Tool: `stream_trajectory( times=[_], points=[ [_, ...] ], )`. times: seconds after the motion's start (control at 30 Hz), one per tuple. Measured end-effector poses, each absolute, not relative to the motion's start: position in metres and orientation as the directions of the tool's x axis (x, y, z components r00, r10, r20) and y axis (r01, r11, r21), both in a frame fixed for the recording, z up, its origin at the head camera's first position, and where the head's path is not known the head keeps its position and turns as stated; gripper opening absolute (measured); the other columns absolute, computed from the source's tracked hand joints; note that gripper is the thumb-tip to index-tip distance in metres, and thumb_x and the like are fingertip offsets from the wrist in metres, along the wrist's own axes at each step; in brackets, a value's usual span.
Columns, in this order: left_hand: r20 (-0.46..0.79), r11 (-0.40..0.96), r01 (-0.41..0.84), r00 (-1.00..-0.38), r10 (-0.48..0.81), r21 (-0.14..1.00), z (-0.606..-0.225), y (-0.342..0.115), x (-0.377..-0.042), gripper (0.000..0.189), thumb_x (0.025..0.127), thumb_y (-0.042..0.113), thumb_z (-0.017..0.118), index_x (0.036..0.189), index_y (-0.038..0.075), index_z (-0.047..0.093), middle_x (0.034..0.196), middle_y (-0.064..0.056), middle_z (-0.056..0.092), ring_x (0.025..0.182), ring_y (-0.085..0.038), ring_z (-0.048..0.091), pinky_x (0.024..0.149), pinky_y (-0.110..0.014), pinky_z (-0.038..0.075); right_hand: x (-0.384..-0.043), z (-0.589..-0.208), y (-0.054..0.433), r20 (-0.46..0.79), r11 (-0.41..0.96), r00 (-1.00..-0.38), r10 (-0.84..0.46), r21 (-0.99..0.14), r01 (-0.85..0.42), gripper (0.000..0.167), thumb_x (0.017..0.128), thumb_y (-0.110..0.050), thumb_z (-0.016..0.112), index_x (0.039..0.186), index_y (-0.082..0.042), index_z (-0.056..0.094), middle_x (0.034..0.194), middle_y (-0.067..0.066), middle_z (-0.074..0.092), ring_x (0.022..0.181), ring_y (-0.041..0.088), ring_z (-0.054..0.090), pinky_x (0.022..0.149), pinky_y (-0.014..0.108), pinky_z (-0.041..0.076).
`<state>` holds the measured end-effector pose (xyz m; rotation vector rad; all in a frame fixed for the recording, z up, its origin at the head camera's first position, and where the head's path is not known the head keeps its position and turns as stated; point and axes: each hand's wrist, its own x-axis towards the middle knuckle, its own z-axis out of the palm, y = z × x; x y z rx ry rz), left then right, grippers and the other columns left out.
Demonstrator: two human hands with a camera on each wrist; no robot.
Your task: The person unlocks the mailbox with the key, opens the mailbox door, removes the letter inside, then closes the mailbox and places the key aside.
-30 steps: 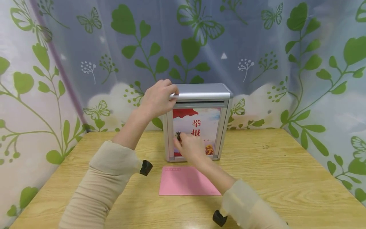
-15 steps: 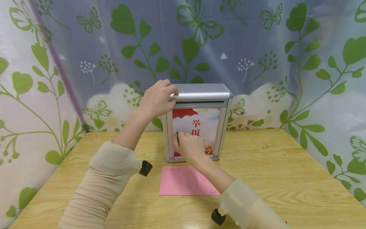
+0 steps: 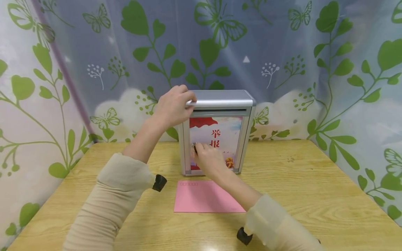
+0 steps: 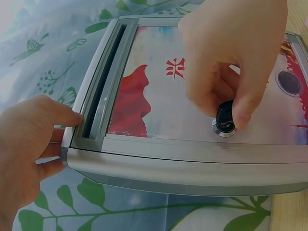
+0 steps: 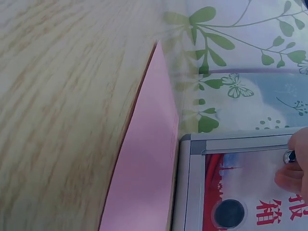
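A silver metal-framed suggestion box (image 3: 223,103) with a slot near its top and red lettering on a printed front panel stands upright on the table. My left hand (image 3: 174,107) grips its upper left corner; the left wrist view shows the thumb on the front edge and the fingers behind. With thumb and fingers, my right hand (image 3: 211,161) pinches a black-headed key (image 4: 224,113) at the round metal lock (image 4: 222,132) on the panel's left side. The front panel looks closed. In front of the box a pink envelope (image 3: 201,198) lies flat.
The wooden table (image 3: 314,195) extends to both sides of the box. Behind it hangs a curtain (image 3: 267,38) printed with leaves and butterflies. A dark round window (image 5: 229,213) sits low in the front panel.
My right hand's fingers have shifted slightly at the key, and its forearm sits a touch further right. My left hand keeps its grip on the corner. The box and envelope have not moved.
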<state>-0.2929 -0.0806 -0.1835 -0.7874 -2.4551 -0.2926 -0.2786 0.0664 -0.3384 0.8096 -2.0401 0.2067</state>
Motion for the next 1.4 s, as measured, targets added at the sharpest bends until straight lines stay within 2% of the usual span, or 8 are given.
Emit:
stream_trajectory(
  times=[0.1,0.2,0.43,0.53,0.8,0.97,1.17,1.4],
  points=[
    [0.557,0.803,0.595,-0.681,0.475,0.043,-0.183,-0.08,-0.293,0.017,0.087,0.01,0.058,0.102,0.008,0.066,0.097,-0.007,0.056,0.091,-0.024,0.049,0.074,-0.033,0.046,-0.279,-0.339,0.068,0.787,0.738,-0.428,-0.445,0.052,-0.673,0.015,0.081,-0.01,0.07,0.079,-0.003,0.057,0.064,0.006,0.06,0.05,0.016,0.057,0.042,0.026,0.045],
    [0.556,0.804,0.592,-0.685,0.471,0.048,-0.183,-0.08,-0.293,0.016,0.088,0.01,0.058,0.102,0.008,0.066,0.097,-0.007,0.056,0.092,-0.024,0.049,0.075,-0.034,0.046,-0.279,-0.34,0.069,0.765,0.71,-0.467,-0.444,-0.018,-0.704,0.011,0.084,-0.008,0.067,0.083,-0.002,0.058,0.068,0.007,0.062,0.054,0.016,0.059,0.045,0.026,0.047],
    [0.572,0.802,0.595,-0.676,0.464,0.052,-0.184,-0.082,-0.293,0.016,0.087,0.01,0.058,0.1,0.008,0.066,0.096,-0.007,0.056,0.092,-0.025,0.049,0.075,-0.034,0.046,-0.279,-0.338,0.07,0.747,0.682,-0.469,-0.471,-0.028,-0.731,0.009,0.084,-0.005,0.066,0.083,-0.001,0.058,0.069,0.007,0.061,0.057,0.017,0.059,0.047,0.026,0.047],
    [0.576,0.801,0.597,-0.673,0.463,0.053,-0.185,-0.082,-0.293,0.015,0.087,0.009,0.058,0.1,0.008,0.067,0.096,-0.007,0.056,0.092,-0.025,0.049,0.074,-0.033,0.046,-0.278,-0.336,0.07,0.738,0.682,-0.465,-0.489,-0.009,-0.732,0.009,0.083,-0.005,0.066,0.085,0.0,0.058,0.071,0.008,0.061,0.058,0.017,0.059,0.049,0.027,0.048],
    [0.595,0.795,0.604,-0.66,0.459,0.055,-0.185,-0.083,-0.293,0.014,0.087,0.009,0.059,0.098,0.008,0.067,0.095,-0.007,0.057,0.091,-0.025,0.05,0.072,-0.034,0.046,-0.277,-0.332,0.069,0.716,0.676,-0.403,-0.57,0.129,-0.726,0.01,0.081,-0.001,0.067,0.087,0.001,0.061,0.075,0.009,0.063,0.063,0.018,0.061,0.053,0.024,0.05],
    [0.583,0.8,0.597,-0.671,0.458,0.059,-0.185,-0.083,-0.293,0.016,0.087,0.009,0.059,0.1,0.008,0.067,0.096,-0.007,0.056,0.091,-0.025,0.049,0.072,-0.033,0.046,-0.276,-0.33,0.068,0.684,0.688,-0.405,-0.607,0.198,-0.698,0.011,0.082,-0.002,0.065,0.091,0.003,0.062,0.078,0.011,0.063,0.067,0.02,0.063,0.057,0.024,0.052],
    [0.58,0.799,0.598,-0.672,0.46,0.058,-0.185,-0.082,-0.293,0.015,0.087,0.01,0.059,0.1,0.009,0.067,0.096,-0.007,0.056,0.092,-0.025,0.049,0.074,-0.033,0.046,-0.275,-0.327,0.069,0.664,0.679,-0.391,-0.638,0.245,-0.692,0.011,0.081,0.0,0.064,0.09,0.005,0.06,0.076,0.012,0.061,0.066,0.022,0.062,0.056,0.026,0.052],
    [0.579,0.798,0.599,-0.673,0.461,0.061,-0.186,-0.081,-0.293,0.015,0.087,0.009,0.058,0.1,0.009,0.067,0.096,-0.007,0.056,0.092,-0.025,0.049,0.073,-0.033,0.045,-0.272,-0.322,0.07,0.587,0.681,-0.423,-0.69,0.331,-0.653,0.013,0.082,0.0,0.065,0.093,0.005,0.061,0.078,0.012,0.062,0.067,0.021,0.063,0.058,0.023,0.052]
  ],
)
